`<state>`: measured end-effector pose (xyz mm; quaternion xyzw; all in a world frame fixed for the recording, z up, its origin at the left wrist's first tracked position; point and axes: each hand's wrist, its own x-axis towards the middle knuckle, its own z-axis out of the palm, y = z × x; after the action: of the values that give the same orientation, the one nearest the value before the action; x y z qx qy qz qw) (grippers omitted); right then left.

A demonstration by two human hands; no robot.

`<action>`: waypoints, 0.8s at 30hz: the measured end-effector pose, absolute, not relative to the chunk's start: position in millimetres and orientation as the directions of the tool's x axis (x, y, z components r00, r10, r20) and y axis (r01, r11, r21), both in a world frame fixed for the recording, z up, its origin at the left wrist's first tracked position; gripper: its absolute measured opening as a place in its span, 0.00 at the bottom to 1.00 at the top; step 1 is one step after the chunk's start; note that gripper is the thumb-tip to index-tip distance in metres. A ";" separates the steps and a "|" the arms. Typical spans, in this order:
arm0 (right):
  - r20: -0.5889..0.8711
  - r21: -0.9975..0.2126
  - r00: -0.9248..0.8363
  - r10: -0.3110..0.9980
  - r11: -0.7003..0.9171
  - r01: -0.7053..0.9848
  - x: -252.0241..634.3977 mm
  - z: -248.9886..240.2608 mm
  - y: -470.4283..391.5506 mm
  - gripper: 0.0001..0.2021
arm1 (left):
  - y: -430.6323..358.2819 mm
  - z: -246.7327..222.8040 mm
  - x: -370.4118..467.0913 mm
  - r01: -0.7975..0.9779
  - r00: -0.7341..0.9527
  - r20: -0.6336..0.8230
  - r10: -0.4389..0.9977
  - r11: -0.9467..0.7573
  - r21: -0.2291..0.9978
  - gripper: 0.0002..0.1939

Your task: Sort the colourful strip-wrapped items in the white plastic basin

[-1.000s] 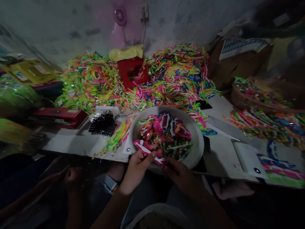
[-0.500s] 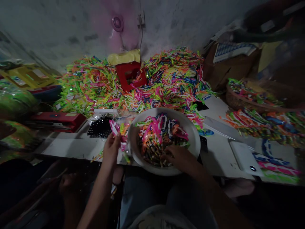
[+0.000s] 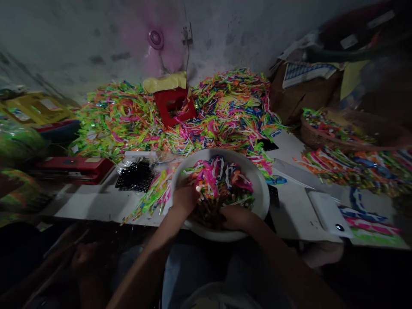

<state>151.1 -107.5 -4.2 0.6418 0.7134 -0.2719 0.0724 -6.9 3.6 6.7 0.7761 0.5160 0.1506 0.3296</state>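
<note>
A wide pale basin [image 3: 264, 189] stands at the table's front edge. Inside is a heap of bright pink, orange, blue and green plastic pieces [image 3: 209, 174] with thin, brownish stick-like ends. My left hand [image 3: 186, 199] reaches over the basin's left side to the heap; its fingers are dark and smeared, so their grip does not show. Lower down, my right hand [image 3: 236, 216] dips into the stick-like ends, its fingertips hidden among them. A loose bundle of similar green and pink pieces [image 3: 152, 195] lies on the table left of the basin.
A large mound of coloured pieces [image 3: 119, 116] lies along the wall around a red plastic crate [image 3: 175, 105]. A red box [image 3: 74, 169] and black perforated sheets [image 3: 135, 174] sit left. On the right are a white phone-like object [image 3: 328, 212] and a brown basket [image 3: 317, 137]. Another person's hand [image 3: 84, 257] is lower left.
My left hand has moved right, from the table beside the basin into it; the pink piece it held there no longer shows in it. My right hand has stayed in the basin, slightly lower.
</note>
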 end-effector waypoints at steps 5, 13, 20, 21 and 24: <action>-0.389 -0.354 -0.187 0.902 0.041 0.934 153.4 -2.7 -111.8 0.12 | 6.6 -0.4 5.0 0.794 0.449 -0.184 0.874 -0.296 0.531 0.05; 0.032 -0.793 0.034 0.999 0.005 0.609 165.0 -5.4 -100.5 0.22 | -16.2 30.7 -19.9 0.248 0.595 -0.090 0.799 -0.075 0.966 0.17; 0.049 -0.928 0.188 0.981 -0.025 0.371 165.5 -5.3 -107.0 0.24 | -48.8 34.8 -24.3 0.222 0.675 -0.203 0.709 0.067 0.973 0.25; 0.046 -0.933 0.190 0.981 -0.026 0.359 164.2 -1.6 -108.6 0.25 | -50.5 33.5 -25.0 0.242 0.675 -0.188 0.714 0.026 0.970 0.26; 0.050 -0.950 0.209 0.977 -0.018 0.310 161.0 9.2 -112.1 0.19 | -54.0 34.4 -28.2 0.314 0.635 -0.112 0.765 -0.123 0.941 0.28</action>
<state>161.0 -112.1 9.2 0.6193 0.5196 -0.3542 -0.4702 -28.2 -54.0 34.4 0.7205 0.3744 0.2061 0.5461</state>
